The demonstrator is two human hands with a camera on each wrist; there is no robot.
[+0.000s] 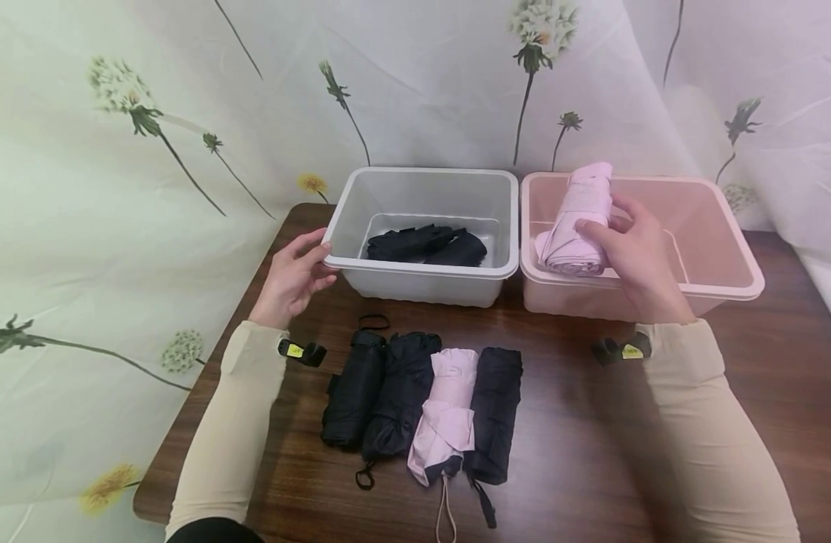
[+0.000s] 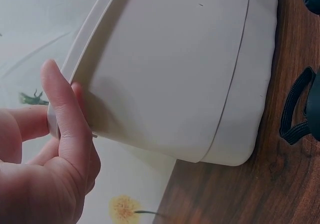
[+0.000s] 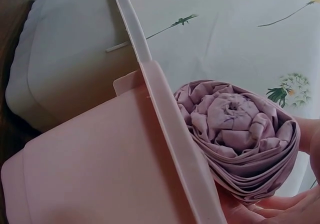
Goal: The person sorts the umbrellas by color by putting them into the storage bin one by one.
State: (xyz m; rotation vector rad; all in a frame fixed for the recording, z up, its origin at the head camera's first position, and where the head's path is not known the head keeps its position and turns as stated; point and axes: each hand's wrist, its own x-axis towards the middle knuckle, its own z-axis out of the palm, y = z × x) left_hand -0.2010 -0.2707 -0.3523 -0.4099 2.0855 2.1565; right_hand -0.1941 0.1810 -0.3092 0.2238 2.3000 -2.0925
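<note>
My right hand (image 1: pixel 636 245) grips a rolled pink umbrella (image 1: pixel 581 219) over the left part of the pink bin (image 1: pixel 714 289). In the right wrist view the pleated end of this umbrella (image 3: pixel 235 129) shows just above the bin's rim. At the grey-white bin (image 1: pixel 422 268), my left hand (image 1: pixel 295 275) pinches the left front corner of the rim, as the left wrist view also shows. Dark folded umbrellas (image 1: pixel 412 243) lie on that bin's floor.
In front of the bins a row lies on the brown wooden table (image 1: pixel 565 452): two black umbrellas (image 1: pixel 354 392) at left, a pink umbrella (image 1: pixel 449 407), then another black umbrella (image 1: pixel 497 415). Cord loops stick out from them. A flower-print cloth (image 1: pixel 429 90) hangs behind.
</note>
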